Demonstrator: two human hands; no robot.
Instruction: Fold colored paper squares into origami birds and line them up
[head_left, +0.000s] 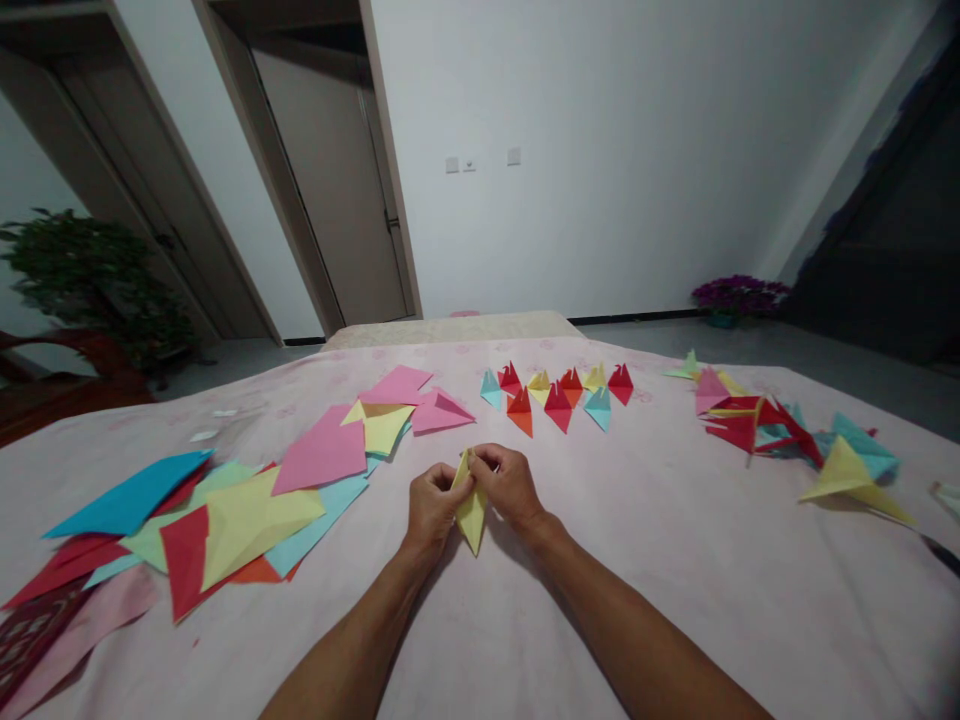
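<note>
1. Forearms: both enter from the lower edge of the view and slant inward, so that the hands meet at the centre, above a counter (570, 600) covered with pale pink patterned cloth.
2. Left hand (431, 508): curled, knuckles outward; thumb and fingers pinch the left side of a narrow, pointed, folded yellow paper piece (472, 525).
3. Right hand (514, 488): bent inward, its fingers gripping the same piece near its upper end, close beside the left fingertips.
4. Yellow piece: held between the hands, long tip pointing toward the wearer; whether that tip touches the cloth cannot be told.
5. Surroundings: beyond the hands, small multicoloured folded-paper figures (558, 408) in two rows; to the left, overlapping coloured paper sheets (259, 520); to the right, a loose cluster of coloured folded-paper pieces (844, 470).
</note>
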